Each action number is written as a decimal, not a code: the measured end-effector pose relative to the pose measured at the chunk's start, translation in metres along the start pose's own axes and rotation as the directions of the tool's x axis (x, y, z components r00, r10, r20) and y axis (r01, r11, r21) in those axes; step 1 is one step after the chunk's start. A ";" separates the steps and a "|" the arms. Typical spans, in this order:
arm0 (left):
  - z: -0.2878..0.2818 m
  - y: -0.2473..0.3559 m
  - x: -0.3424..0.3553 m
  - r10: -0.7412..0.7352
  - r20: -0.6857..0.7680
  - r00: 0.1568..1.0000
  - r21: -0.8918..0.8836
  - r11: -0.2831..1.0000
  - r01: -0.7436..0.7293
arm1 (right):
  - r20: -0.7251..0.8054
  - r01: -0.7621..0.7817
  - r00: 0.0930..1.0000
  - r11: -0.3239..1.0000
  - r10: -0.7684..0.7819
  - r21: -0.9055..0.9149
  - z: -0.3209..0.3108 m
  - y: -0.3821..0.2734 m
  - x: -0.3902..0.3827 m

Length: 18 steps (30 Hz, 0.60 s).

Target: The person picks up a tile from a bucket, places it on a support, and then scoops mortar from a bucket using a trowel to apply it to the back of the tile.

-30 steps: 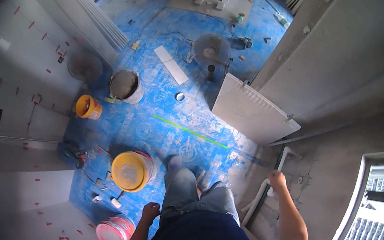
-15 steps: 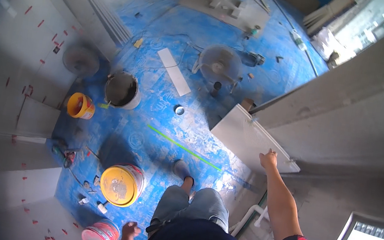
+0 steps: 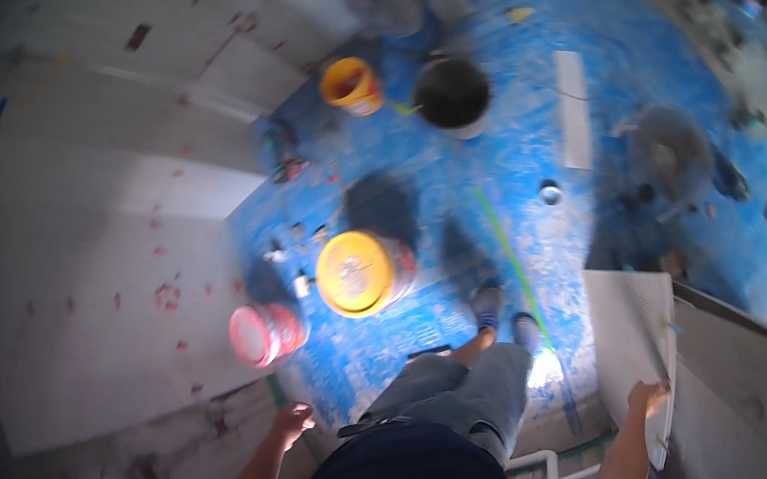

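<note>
At the right, my right hand (image 3: 649, 397) is closed over the top edge of a pale grey tile (image 3: 616, 314), which leans against the low wall there. The fingers are slightly blurred, and the grip's far side is hidden. My left hand (image 3: 294, 422) hangs low beside my hip with loosely bent fingers, and nothing shows in it. The closest thing to it is a pink-lidded bucket (image 3: 258, 335) on the floor. Further off is a larger bucket with a yellow lid (image 3: 355, 273).
A dark-filled bucket (image 3: 452, 95) and an orange bucket (image 3: 351, 84) stand farther off. A white strip (image 3: 573, 109) and a green line (image 3: 511, 256) lie on blue floor sheeting (image 3: 434, 182). White pipes (image 3: 549, 473) run by my right side. A pale wall (image 3: 102, 223) rises at left.
My view has swung left, so the buckets and floor items sit farther right in it. My right hand stays on the tile's edge, while my left hand is a little farther from my body.
</note>
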<state>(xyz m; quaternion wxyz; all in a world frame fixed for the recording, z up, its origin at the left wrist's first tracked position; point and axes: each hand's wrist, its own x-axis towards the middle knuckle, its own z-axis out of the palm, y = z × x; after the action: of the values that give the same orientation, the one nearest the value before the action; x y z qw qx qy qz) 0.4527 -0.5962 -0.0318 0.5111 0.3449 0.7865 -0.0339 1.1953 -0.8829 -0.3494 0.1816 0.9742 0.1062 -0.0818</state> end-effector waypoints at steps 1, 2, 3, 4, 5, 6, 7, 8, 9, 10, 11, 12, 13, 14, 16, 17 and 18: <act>0.005 -0.033 -0.026 -0.091 -0.002 0.996 0.043 0.995 0.091 | 0.071 -0.053 0.996 0.997 0.049 0.054 -0.020 -0.020 -0.015; 0.008 -0.065 -0.059 -0.140 -0.016 0.990 0.011 0.990 0.140 | 0.135 -0.110 0.986 0.989 0.096 0.097 -0.048 -0.039 -0.030; 0.012 -0.077 -0.066 -0.166 0.028 0.986 -0.016 0.986 0.166 | 0.125 -0.131 0.985 0.989 0.122 0.063 -0.061 -0.039 -0.028; 0.021 -0.081 -0.071 -0.177 0.025 0.984 -0.024 0.984 0.177 | 0.114 -0.154 0.982 0.988 0.150 0.030 -0.072 -0.039 -0.024; 0.030 -0.081 -0.075 -0.188 0.022 0.982 -0.029 0.982 0.189 | 0.114 -0.175 0.977 0.984 0.178 -0.037 -0.088 -0.041 -0.025; 0.040 -0.069 -0.075 -0.193 0.010 0.981 -0.002 0.981 0.193 | 0.104 -0.166 0.980 0.985 0.169 -0.035 -0.091 -0.042 -0.023; 0.049 -0.057 -0.073 -0.199 -0.001 0.980 0.027 0.980 0.199 | 0.100 -0.147 0.983 0.985 0.156 -0.086 -0.093 -0.042 -0.025; 0.055 -0.053 -0.073 -0.187 -0.044 0.981 0.014 0.982 0.188 | 0.101 -0.124 0.985 0.983 0.138 -0.139 -0.093 -0.043 -0.026; 0.060 -0.050 -0.075 -0.192 -0.047 0.980 0.002 0.981 0.193 | 0.096 -0.112 0.987 0.984 0.126 -0.138 -0.094 -0.046 -0.025; 0.066 -0.044 -0.074 -0.127 -0.033 0.991 -0.009 0.992 0.127 | 0.139 -0.123 0.980 0.982 0.143 -0.140 -0.093 -0.047 -0.023; 0.072 -0.039 -0.073 -0.060 -0.020 0.998 -0.020 0.998 0.060 | 0.153 -0.126 0.977 0.980 0.150 -0.155 -0.091 -0.048 -0.021; 0.077 -0.031 -0.075 -0.039 -0.023 0.999 -0.046 0.998 0.038 | 0.167 -0.125 0.974 0.978 0.154 -0.170 -0.093 -0.051 -0.022; 0.082 -0.034 -0.075 -0.040 -0.021 0.999 -0.056 0.998 0.039 | 0.158 -0.121 0.976 0.978 0.148 -0.171 -0.096 -0.052 -0.024; 0.085 -0.037 -0.076 -0.011 -0.024 1.000 -0.044 0.999 0.010 | 0.192 -0.131 0.968 0.978 0.162 -0.163 -0.100 -0.056 -0.028; 0.093 -0.036 -0.078 0.028 -0.039 0.999 -0.042 0.999 -0.030 | 0.224 -0.148 0.959 0.979 0.177 -0.142 -0.106 -0.060 -0.027; 0.097 -0.039 -0.079 0.029 -0.041 0.999 -0.052 0.998 -0.031 | 0.226 -0.147 0.959 0.981 0.173 -0.126 -0.108 -0.061 -0.028; 0.102 -0.043 -0.079 0.025 -0.041 0.999 -0.068 0.997 -0.027 | 0.234 -0.150 0.956 0.980 0.178 -0.132 -0.111 -0.064 -0.034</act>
<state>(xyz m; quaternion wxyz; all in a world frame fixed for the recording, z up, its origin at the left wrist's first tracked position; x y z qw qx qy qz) 0.5261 -0.7104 -0.0278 0.5073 0.3380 0.7927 0.0066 1.1605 -0.7897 -0.2617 0.2543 0.9502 0.0060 -0.1799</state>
